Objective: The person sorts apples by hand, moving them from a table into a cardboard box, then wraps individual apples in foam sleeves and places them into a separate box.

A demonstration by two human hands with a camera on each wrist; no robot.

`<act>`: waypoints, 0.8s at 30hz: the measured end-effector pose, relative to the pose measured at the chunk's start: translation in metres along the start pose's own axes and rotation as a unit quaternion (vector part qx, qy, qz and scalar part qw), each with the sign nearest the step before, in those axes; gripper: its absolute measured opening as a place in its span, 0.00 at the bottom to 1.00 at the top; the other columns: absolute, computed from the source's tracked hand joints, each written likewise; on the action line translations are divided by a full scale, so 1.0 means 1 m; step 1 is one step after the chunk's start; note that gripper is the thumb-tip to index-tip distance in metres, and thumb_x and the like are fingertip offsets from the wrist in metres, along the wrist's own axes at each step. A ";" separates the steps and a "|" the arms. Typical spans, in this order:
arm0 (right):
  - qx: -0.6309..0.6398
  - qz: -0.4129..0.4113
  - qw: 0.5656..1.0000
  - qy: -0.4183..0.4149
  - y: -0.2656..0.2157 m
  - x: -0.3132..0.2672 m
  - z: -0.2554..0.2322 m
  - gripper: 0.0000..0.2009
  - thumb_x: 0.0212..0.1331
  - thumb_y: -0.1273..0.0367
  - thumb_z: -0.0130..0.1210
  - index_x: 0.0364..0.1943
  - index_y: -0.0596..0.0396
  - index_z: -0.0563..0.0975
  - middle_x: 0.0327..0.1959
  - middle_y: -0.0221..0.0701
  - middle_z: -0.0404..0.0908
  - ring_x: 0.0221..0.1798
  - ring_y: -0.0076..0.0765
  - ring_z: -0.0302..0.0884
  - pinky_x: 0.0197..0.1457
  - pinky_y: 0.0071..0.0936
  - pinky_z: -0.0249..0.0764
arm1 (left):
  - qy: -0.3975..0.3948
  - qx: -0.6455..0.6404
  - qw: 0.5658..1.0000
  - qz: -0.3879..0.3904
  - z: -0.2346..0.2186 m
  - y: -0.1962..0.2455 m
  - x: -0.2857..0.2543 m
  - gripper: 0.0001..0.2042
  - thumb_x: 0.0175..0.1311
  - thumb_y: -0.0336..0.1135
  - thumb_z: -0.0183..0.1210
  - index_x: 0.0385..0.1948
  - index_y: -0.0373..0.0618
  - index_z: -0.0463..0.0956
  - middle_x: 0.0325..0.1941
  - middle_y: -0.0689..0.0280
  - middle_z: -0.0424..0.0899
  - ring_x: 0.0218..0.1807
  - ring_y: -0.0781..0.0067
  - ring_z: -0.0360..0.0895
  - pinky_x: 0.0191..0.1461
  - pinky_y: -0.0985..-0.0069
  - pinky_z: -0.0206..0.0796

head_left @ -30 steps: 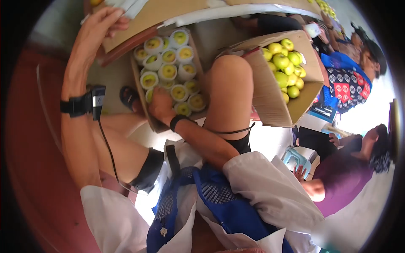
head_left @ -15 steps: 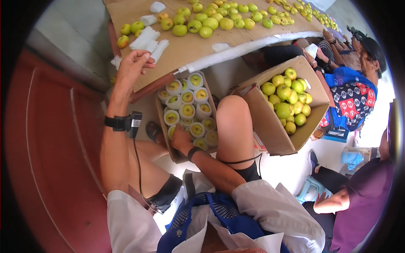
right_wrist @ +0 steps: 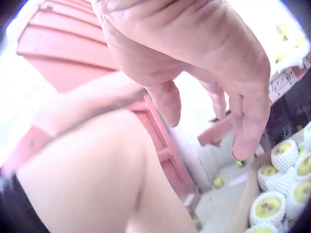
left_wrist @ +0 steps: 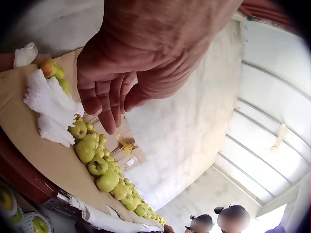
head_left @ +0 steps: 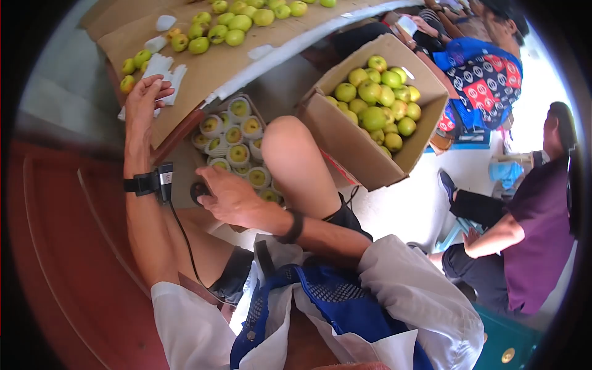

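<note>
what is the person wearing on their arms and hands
Both hands are bare, no gloves. The left hand has a black wrist strap carrying a small camera box, with a thin black cable trailing down the forearm. The right hand has a plain black wristband. White sleeves cover the upper arms.

The raised knee [head_left: 296,160] hides part of the box of wrapped apples [head_left: 237,148] in the head view.

My left hand [left_wrist: 141,63] hovers above bench [left_wrist: 34,145], fingers [left_wrist: 104,104] loosely curled, holding nothing. White foam sleeves [left_wrist: 51,109] just below fingertips. Row of green apples [left_wrist: 99,165] beside sleeves. I see pale wall behind.
</note>
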State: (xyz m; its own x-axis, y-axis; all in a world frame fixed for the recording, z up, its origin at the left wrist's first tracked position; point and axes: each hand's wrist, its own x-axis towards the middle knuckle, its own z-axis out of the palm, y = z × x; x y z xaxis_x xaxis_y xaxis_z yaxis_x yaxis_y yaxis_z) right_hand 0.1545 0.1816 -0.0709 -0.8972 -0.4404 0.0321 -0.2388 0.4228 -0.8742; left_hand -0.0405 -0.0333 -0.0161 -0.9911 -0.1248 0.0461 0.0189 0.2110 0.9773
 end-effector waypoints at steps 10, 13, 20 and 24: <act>-0.040 0.030 0.983 0.179 -0.002 -0.044 -0.290 0.20 0.66 0.62 0.60 0.59 0.58 0.79 0.42 0.39 0.88 0.41 0.33 0.88 0.44 0.28 0.80 | -0.063 0.005 0.998 0.010 0.021 0.008 -0.001 0.14 0.76 0.38 0.57 0.56 0.41 0.78 0.47 0.65 0.87 0.49 0.77 0.85 0.44 0.82 0.68; -0.216 0.168 0.947 0.170 0.081 -0.020 -0.361 0.26 0.63 0.56 0.63 0.60 0.59 0.79 0.45 0.43 0.88 0.50 0.40 0.87 0.53 0.34 0.79 | -0.066 0.008 0.998 0.007 0.023 0.009 -0.003 0.14 0.77 0.38 0.57 0.55 0.41 0.78 0.46 0.65 0.87 0.48 0.77 0.85 0.44 0.82 0.67; -0.452 0.213 0.865 0.054 0.200 0.003 -0.374 0.41 0.58 0.44 0.65 0.71 0.53 0.69 0.71 0.54 0.70 0.73 0.61 0.68 0.74 0.49 0.67 | -0.083 0.019 0.996 -0.003 0.032 0.007 0.002 0.13 0.77 0.39 0.57 0.54 0.43 0.79 0.46 0.67 0.87 0.47 0.79 0.85 0.45 0.83 0.67; -0.455 0.320 0.831 0.016 0.163 0.001 -0.348 0.41 0.57 0.43 0.65 0.70 0.51 0.69 0.73 0.54 0.66 0.74 0.64 0.65 0.74 0.51 0.67 | -0.089 0.028 0.996 -0.005 0.036 0.008 0.000 0.13 0.77 0.39 0.56 0.54 0.43 0.79 0.45 0.68 0.87 0.47 0.80 0.85 0.45 0.83 0.67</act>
State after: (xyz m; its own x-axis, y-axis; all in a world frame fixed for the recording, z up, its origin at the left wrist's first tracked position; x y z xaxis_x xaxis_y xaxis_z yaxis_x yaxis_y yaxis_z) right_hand -0.0145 0.5254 -0.0448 -0.9545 0.1208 -0.2725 0.1228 0.9924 0.0098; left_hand -0.0449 0.0033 -0.0155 -0.9990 0.0448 -0.0062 0.0059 0.2656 0.9641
